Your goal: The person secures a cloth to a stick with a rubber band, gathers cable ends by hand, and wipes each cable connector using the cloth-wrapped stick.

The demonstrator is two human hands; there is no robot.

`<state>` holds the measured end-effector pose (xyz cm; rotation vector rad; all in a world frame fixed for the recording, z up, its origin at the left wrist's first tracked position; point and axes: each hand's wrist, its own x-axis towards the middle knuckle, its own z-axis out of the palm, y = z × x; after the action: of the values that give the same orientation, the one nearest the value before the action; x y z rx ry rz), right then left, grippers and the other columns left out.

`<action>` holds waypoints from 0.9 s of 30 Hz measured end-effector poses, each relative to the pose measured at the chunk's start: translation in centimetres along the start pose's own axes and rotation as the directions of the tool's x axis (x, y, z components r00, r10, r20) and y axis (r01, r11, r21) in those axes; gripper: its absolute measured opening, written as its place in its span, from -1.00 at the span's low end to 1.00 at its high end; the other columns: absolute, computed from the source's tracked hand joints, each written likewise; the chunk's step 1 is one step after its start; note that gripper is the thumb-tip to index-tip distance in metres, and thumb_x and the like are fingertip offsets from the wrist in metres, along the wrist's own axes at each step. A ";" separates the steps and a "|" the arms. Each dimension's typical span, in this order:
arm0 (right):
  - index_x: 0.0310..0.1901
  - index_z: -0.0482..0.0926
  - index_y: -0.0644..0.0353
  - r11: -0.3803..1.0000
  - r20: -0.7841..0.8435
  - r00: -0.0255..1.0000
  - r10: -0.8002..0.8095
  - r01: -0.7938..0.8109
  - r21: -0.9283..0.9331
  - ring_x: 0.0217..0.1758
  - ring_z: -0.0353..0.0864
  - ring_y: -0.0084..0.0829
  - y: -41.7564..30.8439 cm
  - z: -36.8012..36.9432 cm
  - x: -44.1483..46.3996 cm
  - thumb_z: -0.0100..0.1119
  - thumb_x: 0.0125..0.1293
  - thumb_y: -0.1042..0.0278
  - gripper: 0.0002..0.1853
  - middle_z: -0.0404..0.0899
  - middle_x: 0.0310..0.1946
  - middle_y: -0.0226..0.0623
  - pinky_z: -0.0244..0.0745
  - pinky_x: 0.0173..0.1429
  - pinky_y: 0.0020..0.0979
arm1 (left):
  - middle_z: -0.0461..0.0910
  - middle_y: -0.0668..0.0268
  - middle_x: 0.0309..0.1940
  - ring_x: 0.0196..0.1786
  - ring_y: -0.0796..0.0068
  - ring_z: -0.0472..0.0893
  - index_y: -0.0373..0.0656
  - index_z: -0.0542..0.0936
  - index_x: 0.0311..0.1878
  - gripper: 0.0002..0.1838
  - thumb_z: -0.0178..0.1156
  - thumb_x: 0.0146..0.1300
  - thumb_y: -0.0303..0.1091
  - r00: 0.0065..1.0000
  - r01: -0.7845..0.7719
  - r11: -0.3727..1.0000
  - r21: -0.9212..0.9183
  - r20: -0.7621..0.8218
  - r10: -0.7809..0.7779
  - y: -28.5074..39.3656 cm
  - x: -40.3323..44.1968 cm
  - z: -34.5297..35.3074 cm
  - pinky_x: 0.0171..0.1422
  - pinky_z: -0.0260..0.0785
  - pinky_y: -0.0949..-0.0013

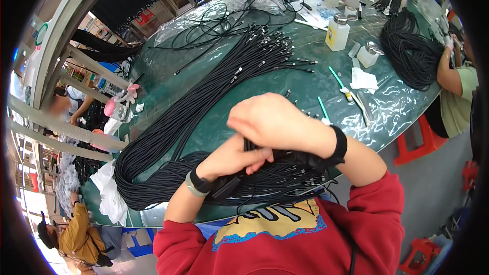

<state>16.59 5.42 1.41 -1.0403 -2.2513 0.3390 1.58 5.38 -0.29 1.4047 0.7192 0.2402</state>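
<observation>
My left hand [237, 158] is closed around a dark bit of black cable, just above the near end of the cable bundle. Over it, my right hand [267, 119] is bent with its fingers curled down; what they hold, if anything, is hidden behind the hand. A long bundle of black cables [173, 109] runs from the far middle of the green table [147, 79], curves round at the left and comes back under my hands. Small metal connectors show at its ends.
Bottles [337, 33] and a lidded jar [368, 55] stand beyond my right hand, near a white tissue [364, 79] and a green stick [336, 78]. More coiled cables [410, 51] lie at the right edge. Co-workers sit around; a red stool [423, 145] stands at right.
</observation>
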 end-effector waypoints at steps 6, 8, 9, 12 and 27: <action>-0.29 0.49 0.25 0.988 0.082 0.995 0.051 -0.062 0.143 -0.30 0.51 -0.18 -1.1 -0.4 -0.5 0.00 0.13 0.26 -0.76 0.51 -0.36 -0.16 0.43 -0.26 -0.32 | 0.33 0.44 -0.78 -0.70 0.71 0.30 -0.25 0.48 -0.42 -0.83 0.02 0.18 -0.35 0.991 -0.025 0.998 0.065 -0.131 0.034 -1.2 0.9 -0.1 -0.64 0.08 0.60; -0.19 0.46 0.27 0.989 -0.059 0.998 -0.027 0.035 0.144 -0.24 0.50 -0.17 -0.9 -0.6 -0.6 0.00 0.14 0.24 -0.71 0.50 -0.27 -0.13 0.42 -0.22 -0.34 | 0.33 0.44 -0.78 -0.71 0.71 0.29 -0.25 0.49 -0.42 -0.83 0.04 0.17 -0.35 0.998 0.026 0.999 -0.027 -0.051 -0.028 -0.5 0.8 -0.1 -0.65 0.06 0.61; -0.19 0.46 0.27 0.989 -0.061 0.998 -0.020 0.028 0.143 -0.24 0.50 -0.17 -0.2 -1.0 -0.7 0.00 0.14 0.24 -0.71 0.50 -0.27 -0.13 0.42 -0.22 -0.34 | 0.32 0.44 -0.78 -0.72 0.71 0.28 -0.26 0.50 -0.43 -0.83 0.05 0.17 -0.35 0.998 0.054 0.996 -0.072 -0.007 -0.055 -0.3 0.9 -0.1 -0.65 0.06 0.61; -0.08 0.39 0.30 0.920 -0.393 0.911 0.129 0.037 0.389 -0.18 0.48 -0.15 1.8 -2.2 -0.3 -0.01 0.16 0.24 -0.64 0.46 -0.16 -0.09 0.41 -0.16 -0.32 | 0.33 0.44 -0.79 -0.74 0.72 0.26 -0.26 0.50 -0.45 -0.79 0.05 0.17 -0.30 0.998 0.065 0.971 -0.228 -0.011 -0.069 -0.2 1.3 -0.7 -0.65 0.05 0.63; -0.46 0.50 0.28 0.881 -0.185 0.938 0.294 -0.190 0.433 -0.38 0.50 -0.08 1.7 1.0 -2.5 -0.06 0.17 0.13 -0.66 0.49 -0.54 -0.07 0.39 -0.27 -0.21 | 0.30 0.46 -0.80 -0.76 0.72 0.22 -0.24 0.43 -0.44 -0.76 0.12 0.12 -0.24 0.993 -0.009 1.000 0.017 -0.117 0.011 -1.2 1.3 1.9 -0.67 0.01 0.61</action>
<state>18.20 4.67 -1.19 -1.0699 -1.7278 0.7167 3.41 4.33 -1.83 1.4188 0.8122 0.3278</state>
